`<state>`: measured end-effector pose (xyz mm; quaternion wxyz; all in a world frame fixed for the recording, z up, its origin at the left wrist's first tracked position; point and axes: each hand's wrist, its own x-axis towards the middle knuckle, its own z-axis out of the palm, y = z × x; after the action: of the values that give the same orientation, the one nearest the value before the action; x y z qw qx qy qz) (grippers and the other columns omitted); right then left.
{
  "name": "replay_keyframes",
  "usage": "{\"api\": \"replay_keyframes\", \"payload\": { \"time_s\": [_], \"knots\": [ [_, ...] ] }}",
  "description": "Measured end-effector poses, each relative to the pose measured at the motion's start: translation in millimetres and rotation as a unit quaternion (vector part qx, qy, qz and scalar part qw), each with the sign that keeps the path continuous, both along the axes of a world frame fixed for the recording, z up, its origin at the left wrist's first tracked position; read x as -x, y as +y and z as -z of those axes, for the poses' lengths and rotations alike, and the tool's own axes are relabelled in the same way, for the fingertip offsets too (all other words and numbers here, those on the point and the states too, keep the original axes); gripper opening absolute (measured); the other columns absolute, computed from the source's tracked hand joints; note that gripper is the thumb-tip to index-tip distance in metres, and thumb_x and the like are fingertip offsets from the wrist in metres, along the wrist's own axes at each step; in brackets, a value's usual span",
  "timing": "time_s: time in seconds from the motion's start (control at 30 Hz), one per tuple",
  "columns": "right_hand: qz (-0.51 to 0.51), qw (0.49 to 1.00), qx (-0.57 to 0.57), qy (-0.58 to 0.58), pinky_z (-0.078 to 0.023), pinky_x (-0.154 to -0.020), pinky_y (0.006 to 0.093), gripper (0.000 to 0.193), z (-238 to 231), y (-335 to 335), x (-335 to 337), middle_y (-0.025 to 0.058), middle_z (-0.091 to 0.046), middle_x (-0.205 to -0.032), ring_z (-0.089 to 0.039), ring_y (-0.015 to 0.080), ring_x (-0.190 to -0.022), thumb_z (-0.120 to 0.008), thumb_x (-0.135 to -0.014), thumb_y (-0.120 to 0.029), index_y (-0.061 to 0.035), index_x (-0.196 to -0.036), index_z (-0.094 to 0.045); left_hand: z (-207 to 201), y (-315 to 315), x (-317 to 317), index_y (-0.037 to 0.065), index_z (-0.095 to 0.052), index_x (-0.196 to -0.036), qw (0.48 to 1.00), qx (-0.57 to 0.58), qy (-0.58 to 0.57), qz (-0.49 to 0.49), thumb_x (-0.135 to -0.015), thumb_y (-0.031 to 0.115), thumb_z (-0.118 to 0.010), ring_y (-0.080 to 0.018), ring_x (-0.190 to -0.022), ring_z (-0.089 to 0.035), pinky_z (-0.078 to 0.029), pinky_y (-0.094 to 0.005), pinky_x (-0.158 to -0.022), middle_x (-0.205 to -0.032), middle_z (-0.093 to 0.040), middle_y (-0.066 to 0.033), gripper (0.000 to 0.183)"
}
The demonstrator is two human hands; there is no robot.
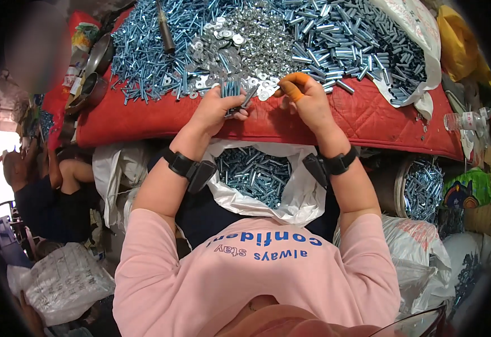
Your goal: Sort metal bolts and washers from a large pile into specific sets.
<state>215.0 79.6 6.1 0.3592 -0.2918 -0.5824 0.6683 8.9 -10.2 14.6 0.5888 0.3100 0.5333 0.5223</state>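
My left hand is closed around a bunch of bluish metal screws, held upright over the front edge of the red padded cloth. One greyish metal piece slants out by its fingertips. Beside it on the right, my right hand wears orange finger covers. Its thumb and forefinger curl together; whatever is between them is too small to make out. Flat silver washers lie between the two hands on the cloth.
Heaped at the back are long blue screws, small silver nuts and metal sleeves. A dark-handled tool lies on the screws. A white sack of metal parts sits before me. Another person crouches at left.
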Motion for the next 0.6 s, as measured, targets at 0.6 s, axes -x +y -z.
{"api": "replay_keyframes", "payload": {
  "time_s": [0.6],
  "knots": [
    [-0.004,0.983,-0.144,-0.111,-0.050,-0.069,0.0220,0.017,11,8,29,0.0037,-0.065,-0.091,-0.060,0.0089,-0.078,-0.057,-0.086,0.001,-0.0014,-0.102,-0.064,21,21,5,-0.001,-0.054,-0.098,0.997,0.025,-0.003,0.074,-0.081,0.004,-0.061,-0.0175,-0.062,-0.064,-0.054,-0.0253,-0.053,-0.082,-0.064,-0.0141,0.019]
  ]
}}
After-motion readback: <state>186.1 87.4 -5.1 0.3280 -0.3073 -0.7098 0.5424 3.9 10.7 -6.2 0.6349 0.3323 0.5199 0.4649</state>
